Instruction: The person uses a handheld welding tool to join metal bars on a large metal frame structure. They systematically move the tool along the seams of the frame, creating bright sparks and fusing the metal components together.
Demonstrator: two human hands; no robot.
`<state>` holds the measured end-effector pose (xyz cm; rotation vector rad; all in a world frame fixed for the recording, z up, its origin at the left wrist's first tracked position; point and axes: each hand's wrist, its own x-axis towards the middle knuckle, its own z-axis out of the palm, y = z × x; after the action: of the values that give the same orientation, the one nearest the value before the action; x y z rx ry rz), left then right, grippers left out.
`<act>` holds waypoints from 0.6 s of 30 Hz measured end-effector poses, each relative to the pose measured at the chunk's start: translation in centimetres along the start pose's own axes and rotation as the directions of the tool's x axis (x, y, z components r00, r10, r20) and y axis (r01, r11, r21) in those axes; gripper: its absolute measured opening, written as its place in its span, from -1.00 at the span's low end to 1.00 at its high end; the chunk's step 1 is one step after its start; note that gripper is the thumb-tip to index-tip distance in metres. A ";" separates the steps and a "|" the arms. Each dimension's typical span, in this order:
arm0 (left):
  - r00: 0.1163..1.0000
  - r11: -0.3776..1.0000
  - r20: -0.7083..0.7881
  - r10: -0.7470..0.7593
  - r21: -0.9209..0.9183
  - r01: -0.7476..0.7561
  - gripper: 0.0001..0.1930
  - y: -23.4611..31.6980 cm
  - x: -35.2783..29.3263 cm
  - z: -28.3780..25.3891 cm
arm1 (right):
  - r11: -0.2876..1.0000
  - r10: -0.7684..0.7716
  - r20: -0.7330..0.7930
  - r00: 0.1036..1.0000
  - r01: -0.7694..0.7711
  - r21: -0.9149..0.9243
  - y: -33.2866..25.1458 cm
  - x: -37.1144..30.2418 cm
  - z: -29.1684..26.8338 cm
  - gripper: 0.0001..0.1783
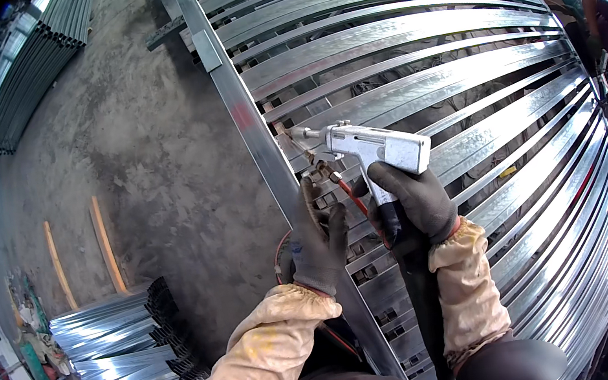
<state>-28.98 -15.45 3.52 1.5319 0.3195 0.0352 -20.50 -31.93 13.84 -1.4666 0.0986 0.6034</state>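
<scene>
My right hand (pixel 423 199), in a dark glove, is wrapped round the grip of a silver handheld welding gun (pixel 376 143). Its nozzle points left at the inner edge of a long steel rail (pixel 250 127), where the slats (pixel 384 94) meet it. A thin feed tube with a red hose (pixel 350 192) runs below the barrel, and a thick black cable (pixel 422 306) trails down from the grip. My left hand (pixel 317 247), also gloved, rests at the rail just below the nozzle. Its thumb and fingers are apart; its fingertips are partly hidden near the feed tube.
The slatted steel frame fills the right side. A stack of shiny steel profiles (pixel 115 355) lies lower left, near two wooden strips (pixel 104 245) on the concrete floor (pixel 144 136). More tubes (pixel 36 81) lie upper left. Other people (pixel 605 31) are at the far right edge.
</scene>
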 end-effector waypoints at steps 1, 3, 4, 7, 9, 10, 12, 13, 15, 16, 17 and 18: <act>0.999 0.998 0.011 0.051 0.020 -0.052 -0.25 0.1 0.3 0.1 | 1.000 -0.021 0.001 1.000 0.021 -0.008 0.1 0.2 0.1 -0.68; 0.996 0.998 0.077 0.052 0.034 -0.055 -0.21 0.2 0.8 0.2 | 0.998 -0.061 0.013 0.998 0.061 -0.030 0.6 0.4 0.5 -0.69; 0.990 0.999 0.140 -0.033 0.025 0.030 -0.19 0.2 0.8 -0.2 | 0.990 -0.131 0.016 0.991 0.132 -0.041 0.9 0.5 0.6 -0.70; 0.988 0.994 0.151 0.035 0.102 -0.051 -0.18 -0.2 1.6 -0.3 | 0.915 -0.322 0.002 0.947 0.312 -0.255 1.7 1.1 0.9 -0.67; 0.986 0.984 0.132 0.106 0.127 -0.123 -0.17 -0.5 1.6 -0.2 | 0.973 -0.214 0.006 0.977 0.214 -0.082 2.3 1.3 0.7 -0.69; 0.985 0.982 0.127 0.116 0.135 -0.133 -0.17 -0.6 1.5 -0.1 | 0.983 -0.181 0.033 0.983 0.180 0.021 2.6 1.4 0.6 -0.70; 0.986 0.988 0.128 0.104 0.104 -0.118 -0.22 -0.5 1.3 0.0 | 0.927 -0.303 0.044 0.952 0.305 -0.218 3.1 1.7 0.4 -0.74; 0.987 0.990 0.131 0.096 0.087 -0.108 -0.25 -0.4 1.2 0.0 | 0.900 -0.336 0.060 0.940 0.339 -0.273 3.3 1.7 0.3 -0.76; 0.987 0.990 0.123 0.102 0.087 -0.113 -0.27 0.0 1.2 0.0 | 0.867 -0.369 0.081 0.926 0.375 -0.329 3.6 1.9 0.2 -0.80; 0.987 0.989 0.119 0.106 0.087 -0.117 -0.27 0.3 1.3 -0.1 | 0.878 -0.340 0.077 0.937 0.346 -0.330 3.6 1.9 0.2 -0.80; 0.989 0.989 0.119 0.090 0.106 -0.103 -0.29 0.5 1.3 -0.1 | 0.889 -0.311 0.072 0.948 0.317 -0.330 3.6 1.9 0.2 -0.81; 0.990 0.988 0.119 0.073 0.125 -0.088 -0.30 0.8 1.4 -0.1 | 0.910 -0.250 0.058 0.967 0.255 -0.327 3.5 1.7 0.1 -0.80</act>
<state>-27.48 -15.01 4.05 1.6690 0.1712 -0.0097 -20.57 -31.30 10.01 -1.7672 -0.2136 0.4312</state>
